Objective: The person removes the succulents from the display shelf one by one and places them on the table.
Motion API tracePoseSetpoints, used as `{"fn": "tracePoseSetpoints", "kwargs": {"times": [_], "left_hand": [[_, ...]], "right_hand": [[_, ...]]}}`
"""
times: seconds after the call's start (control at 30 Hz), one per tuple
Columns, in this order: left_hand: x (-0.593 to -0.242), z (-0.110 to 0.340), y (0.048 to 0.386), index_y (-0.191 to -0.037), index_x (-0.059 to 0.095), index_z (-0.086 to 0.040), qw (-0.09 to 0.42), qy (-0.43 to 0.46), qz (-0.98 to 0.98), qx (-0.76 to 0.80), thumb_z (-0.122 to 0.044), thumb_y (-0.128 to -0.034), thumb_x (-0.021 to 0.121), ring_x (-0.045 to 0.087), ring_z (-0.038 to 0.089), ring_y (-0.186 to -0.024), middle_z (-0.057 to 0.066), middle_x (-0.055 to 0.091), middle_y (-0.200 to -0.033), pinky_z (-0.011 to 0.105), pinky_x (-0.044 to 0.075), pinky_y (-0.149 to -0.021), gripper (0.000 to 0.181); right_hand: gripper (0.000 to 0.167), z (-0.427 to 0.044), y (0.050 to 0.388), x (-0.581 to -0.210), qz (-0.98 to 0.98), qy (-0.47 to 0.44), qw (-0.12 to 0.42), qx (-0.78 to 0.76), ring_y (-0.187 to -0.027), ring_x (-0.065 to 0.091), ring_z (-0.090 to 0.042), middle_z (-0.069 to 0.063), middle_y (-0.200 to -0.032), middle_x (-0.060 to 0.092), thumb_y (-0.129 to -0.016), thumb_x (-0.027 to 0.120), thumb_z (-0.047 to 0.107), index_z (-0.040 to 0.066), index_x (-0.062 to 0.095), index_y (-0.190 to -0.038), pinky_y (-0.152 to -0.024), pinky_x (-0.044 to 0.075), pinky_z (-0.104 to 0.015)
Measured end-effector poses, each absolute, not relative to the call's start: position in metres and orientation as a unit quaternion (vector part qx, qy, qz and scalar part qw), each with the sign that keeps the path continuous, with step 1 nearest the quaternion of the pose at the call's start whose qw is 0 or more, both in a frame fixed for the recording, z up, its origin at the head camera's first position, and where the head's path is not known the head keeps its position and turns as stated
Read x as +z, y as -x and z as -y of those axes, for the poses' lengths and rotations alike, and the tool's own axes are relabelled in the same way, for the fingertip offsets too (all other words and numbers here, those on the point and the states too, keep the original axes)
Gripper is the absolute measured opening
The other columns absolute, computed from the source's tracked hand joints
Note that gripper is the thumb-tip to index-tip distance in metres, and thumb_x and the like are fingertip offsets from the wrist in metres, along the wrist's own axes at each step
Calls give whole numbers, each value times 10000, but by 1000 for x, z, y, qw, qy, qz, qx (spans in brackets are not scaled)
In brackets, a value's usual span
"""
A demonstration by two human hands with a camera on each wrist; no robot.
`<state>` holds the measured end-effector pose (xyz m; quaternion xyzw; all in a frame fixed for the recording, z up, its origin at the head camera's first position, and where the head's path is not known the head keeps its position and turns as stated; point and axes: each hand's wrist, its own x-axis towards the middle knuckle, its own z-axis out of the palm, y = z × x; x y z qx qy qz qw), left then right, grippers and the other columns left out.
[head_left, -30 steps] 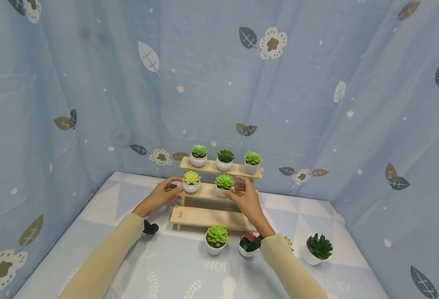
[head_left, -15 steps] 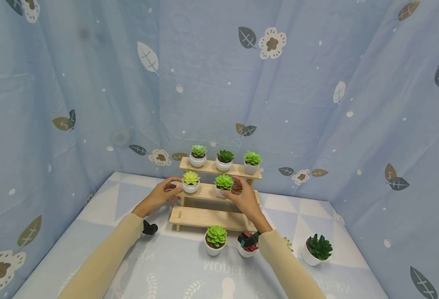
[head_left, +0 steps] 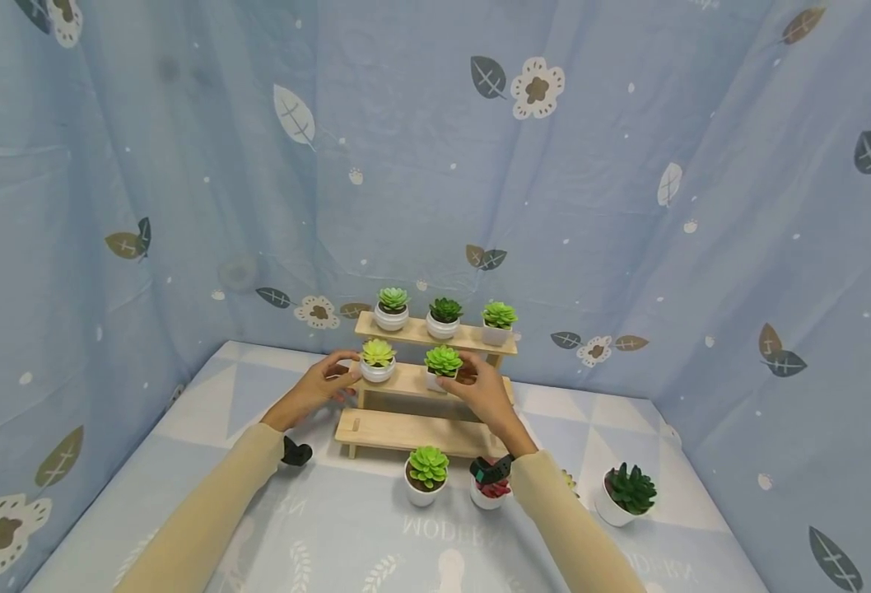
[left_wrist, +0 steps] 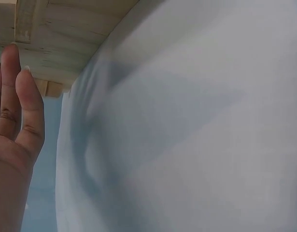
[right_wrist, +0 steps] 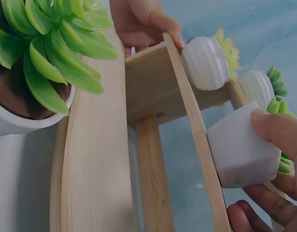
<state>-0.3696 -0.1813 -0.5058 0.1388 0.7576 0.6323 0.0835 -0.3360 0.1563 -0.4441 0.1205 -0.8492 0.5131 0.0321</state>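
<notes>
On the middle tier of the wooden stand [head_left: 398,432], my right hand [head_left: 486,395] holds a bright green potted succulent [head_left: 443,361]. Its thumb lies on the white angular pot [right_wrist: 242,147] in the right wrist view, with fingers at the far side. My left hand [head_left: 319,385] is at the tier's left end, beside a yellow-green succulent [head_left: 378,354] in a round white pot. In the right wrist view its thumb touches the tier's end near that pot. Two loosely bent fingers [left_wrist: 30,96] show under the wood in the left wrist view.
Three potted succulents, including a dark green one [head_left: 444,313], stand on the top tier. In front of the stand are a green succulent [head_left: 426,473], a red one [head_left: 491,492] partly behind the right wrist, and a dark green one [head_left: 628,494] farther right. A patterned curtain [head_left: 406,165] hangs behind.
My right fingers and thumb have closed in slightly around the bright green succulent's pot, and the right forearm has shifted a little left. The left hand stays at the tier's end.
</notes>
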Motion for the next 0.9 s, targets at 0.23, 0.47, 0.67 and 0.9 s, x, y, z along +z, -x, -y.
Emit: {"fn": "tracePoseSetpoints", "kwargs": {"times": [0.23,0.47,0.67,0.9], "left_hand": [[-508,181,371,-1495,460,-223,84,-135,-762,628,-489,-973,698,661,429,-1057,196,587,-1235,581,529,-881,632],[-509,182,374,-1495,460,-217,84,-135,-760,630,-474,-976,700,655,440,-1058,202,588,-1235,608,518,-885,626],[-508,181,372,-1497,461,-226,82,-133,-760,631,-481,-974,700,658,433,-1053,198,589,-1238,596,524,-886,629],[-509,181,373,-1496,460,-226,81,-136,-760,630,-475,-978,697,661,425,-1045,199,586,-1232,581,530,-880,621]], "right_hand": [[659,-157,335,-445,841,-127,30,525,-1130,635,-259,-51,-1227,628,-878,840,417,223,573,-1448,-915,558,-448],[625,-156,333,-443,830,-130,34,541,-1116,645,-262,-52,-1223,642,-882,844,381,203,587,-1422,-897,569,-430],[641,-154,329,-439,831,-126,35,540,-1122,637,-278,-59,-1242,629,-881,845,380,193,577,-1432,-888,573,-415],[672,-152,322,-436,829,-130,33,542,-1106,641,-278,-72,-1251,623,-875,846,401,180,565,-1444,-871,576,-413]]}}
